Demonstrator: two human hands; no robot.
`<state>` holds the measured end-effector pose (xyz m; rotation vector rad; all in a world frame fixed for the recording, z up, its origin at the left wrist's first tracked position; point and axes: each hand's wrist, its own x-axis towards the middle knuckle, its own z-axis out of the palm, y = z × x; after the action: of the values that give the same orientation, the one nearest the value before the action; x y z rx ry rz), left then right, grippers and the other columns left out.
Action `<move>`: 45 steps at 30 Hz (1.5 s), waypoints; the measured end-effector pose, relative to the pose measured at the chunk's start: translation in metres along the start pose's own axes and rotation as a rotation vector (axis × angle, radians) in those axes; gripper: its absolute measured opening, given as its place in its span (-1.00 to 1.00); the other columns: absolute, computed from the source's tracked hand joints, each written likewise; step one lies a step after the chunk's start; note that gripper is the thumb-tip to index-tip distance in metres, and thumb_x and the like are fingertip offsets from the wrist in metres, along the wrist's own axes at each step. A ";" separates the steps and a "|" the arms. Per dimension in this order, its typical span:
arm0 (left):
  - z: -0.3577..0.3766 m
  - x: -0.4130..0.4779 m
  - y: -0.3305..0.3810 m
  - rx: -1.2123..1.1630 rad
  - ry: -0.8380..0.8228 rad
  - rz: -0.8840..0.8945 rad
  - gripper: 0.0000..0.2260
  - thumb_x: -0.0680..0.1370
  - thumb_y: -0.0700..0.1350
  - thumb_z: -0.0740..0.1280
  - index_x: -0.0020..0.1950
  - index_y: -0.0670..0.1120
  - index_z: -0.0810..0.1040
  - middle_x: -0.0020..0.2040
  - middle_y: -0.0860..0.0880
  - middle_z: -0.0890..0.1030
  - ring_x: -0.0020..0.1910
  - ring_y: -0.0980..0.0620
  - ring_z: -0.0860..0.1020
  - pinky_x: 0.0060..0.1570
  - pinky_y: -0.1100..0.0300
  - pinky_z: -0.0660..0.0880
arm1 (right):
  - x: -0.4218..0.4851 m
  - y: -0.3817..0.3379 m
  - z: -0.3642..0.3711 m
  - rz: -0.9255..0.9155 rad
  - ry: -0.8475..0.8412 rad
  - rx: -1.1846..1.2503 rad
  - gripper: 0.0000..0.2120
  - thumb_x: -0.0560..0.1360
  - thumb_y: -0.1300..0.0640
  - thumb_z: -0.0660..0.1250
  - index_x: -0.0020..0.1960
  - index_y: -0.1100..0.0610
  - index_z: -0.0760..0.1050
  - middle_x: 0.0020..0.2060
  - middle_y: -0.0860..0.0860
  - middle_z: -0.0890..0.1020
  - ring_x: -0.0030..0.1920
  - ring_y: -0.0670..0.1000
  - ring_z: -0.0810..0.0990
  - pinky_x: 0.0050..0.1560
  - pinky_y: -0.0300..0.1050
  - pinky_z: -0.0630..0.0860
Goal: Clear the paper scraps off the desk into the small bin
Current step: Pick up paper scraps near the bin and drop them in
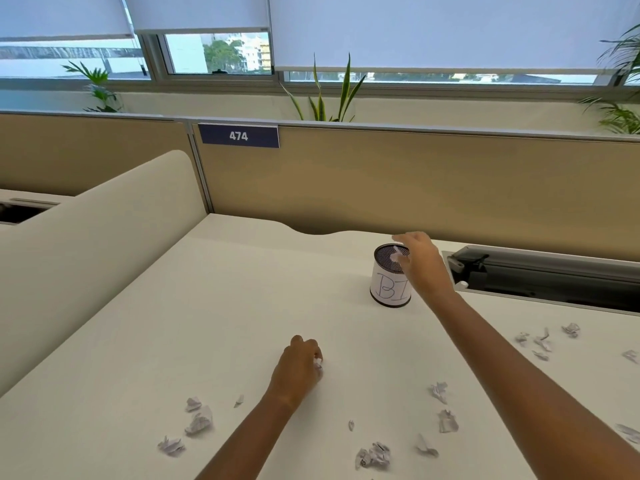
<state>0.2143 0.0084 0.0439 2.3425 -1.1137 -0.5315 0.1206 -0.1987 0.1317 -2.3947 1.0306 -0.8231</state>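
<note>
One bin — "BI" showing — under right hand.

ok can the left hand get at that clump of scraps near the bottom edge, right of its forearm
Probably yes. The crumpled clump lies bare on the desk with nothing over it, but the left hand is already closed on a scrap, so it may need emptying first.

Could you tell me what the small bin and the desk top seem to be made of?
The bin looks like dark metal mesh, judging by the fine perforated pattern inside its rim, with a white paper label wrapped around the outside bearing handwritten letters. The desk appears to be a matte cream laminate: smooth, even and without visible grain, though its core cannot be seen.
</note>
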 end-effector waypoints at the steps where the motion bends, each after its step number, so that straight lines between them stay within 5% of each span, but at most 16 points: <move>1: -0.001 0.002 0.001 -0.014 -0.005 -0.009 -0.86 0.51 -0.31 0.25 0.02 -0.22 0.56 -0.05 -0.05 0.36 -0.02 -0.09 0.56 -0.08 0.28 0.46 | -0.002 0.002 -0.001 0.016 0.009 0.024 -0.64 0.47 0.40 0.24 0.25 0.27 0.43 0.23 0.23 0.45 0.21 0.20 0.44 0.20 0.02 0.40; 4: -0.004 0.011 0.015 -0.092 0.000 -0.001 -0.83 0.50 -0.30 0.29 0.07 -0.26 0.56 -0.05 -0.07 0.41 0.00 -0.10 0.54 -0.21 0.34 0.33 | -0.017 0.011 -0.002 0.052 0.073 0.070 -0.63 0.46 0.43 0.22 0.25 0.25 0.43 0.25 0.24 0.41 0.22 0.20 0.43 0.23 0.06 0.43; 9: -0.014 0.037 0.064 -0.191 0.120 0.061 -0.80 0.50 -0.24 0.35 0.10 -0.25 0.55 0.05 -0.18 0.51 0.10 -0.13 0.56 -0.10 0.31 0.38 | -0.064 0.043 0.004 0.109 0.078 0.110 -0.64 0.46 0.45 0.22 0.23 0.25 0.44 0.23 0.26 0.42 0.28 0.19 0.39 0.29 0.14 0.40; 16: -0.021 0.083 0.140 -0.078 0.268 0.196 -0.77 0.55 -0.16 0.30 0.19 -0.14 0.50 0.19 -0.17 0.48 0.15 -0.15 0.51 0.06 0.02 0.49 | -0.121 0.092 0.006 0.294 -0.092 0.141 -0.71 0.51 0.32 0.23 0.23 0.23 0.43 0.22 0.17 0.49 0.26 0.12 0.42 0.29 -0.13 0.26; 21: -0.017 0.114 0.167 -0.023 0.234 0.240 -0.72 0.55 -0.14 0.30 0.26 -0.13 0.49 0.23 -0.17 0.50 0.25 -0.16 0.44 0.20 0.01 0.41 | -0.134 0.102 -0.004 0.407 -0.032 0.242 -0.78 0.52 0.36 0.20 0.13 0.29 0.50 0.14 0.19 0.58 0.18 0.14 0.50 0.25 -0.09 0.34; 27: 0.003 0.113 0.165 0.071 0.180 0.311 -0.56 0.59 -0.13 0.24 0.47 -0.11 0.27 0.41 -0.13 0.40 0.52 -0.14 0.12 0.43 0.01 0.17 | -0.146 0.100 -0.015 0.308 -0.260 0.192 -0.72 0.57 0.22 0.17 0.26 0.17 0.43 0.26 0.09 0.50 0.28 0.03 0.43 0.25 -0.29 0.24; 31: 0.022 0.076 0.145 0.026 0.218 0.403 -0.57 0.58 -0.18 0.23 0.45 -0.15 0.29 0.41 -0.14 0.38 0.46 -0.11 0.23 0.42 0.06 0.23 | -0.157 0.091 -0.019 0.175 -0.531 0.105 -0.57 0.55 0.03 0.22 0.39 0.04 0.25 0.40 0.01 0.31 0.39 -0.02 0.26 0.31 -0.29 0.16; 35: 0.043 0.028 0.117 0.089 0.145 0.311 -0.57 0.61 -0.05 0.18 0.47 -0.09 0.25 0.42 -0.09 0.35 0.43 -0.05 0.27 0.40 0.11 0.28 | -0.171 0.081 -0.020 0.068 -0.689 -0.069 -0.49 0.51 0.04 0.28 0.41 -0.04 0.20 0.48 -0.03 0.16 0.46 -0.03 0.11 0.40 -0.17 0.16; 41: 0.052 -0.037 0.084 0.355 -0.017 0.026 -0.48 0.57 0.25 0.07 0.42 -0.01 0.29 0.34 -0.09 0.38 0.33 -0.06 0.32 0.24 0.12 0.38 | -0.199 0.079 -0.018 -0.046 -0.436 -0.198 -0.68 0.54 0.23 0.16 0.27 0.01 0.37 0.31 -0.07 0.39 0.25 -0.08 0.33 0.07 -0.29 0.39; 45: 0.058 -0.070 0.076 0.359 -0.132 -0.106 -0.38 0.50 0.34 0.11 0.44 -0.01 0.23 0.33 -0.12 0.29 0.33 -0.08 0.34 0.20 0.10 0.45 | -0.205 0.076 -0.017 -0.018 -0.383 -0.236 -0.77 0.56 0.21 0.11 0.17 0.08 0.42 0.16 -0.03 0.47 0.14 -0.02 0.39 0.01 -0.15 0.47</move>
<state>0.0962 0.0069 0.0510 2.7215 -1.2344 -0.5706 -0.0429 -0.0953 0.0280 -2.6190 0.9930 -0.2371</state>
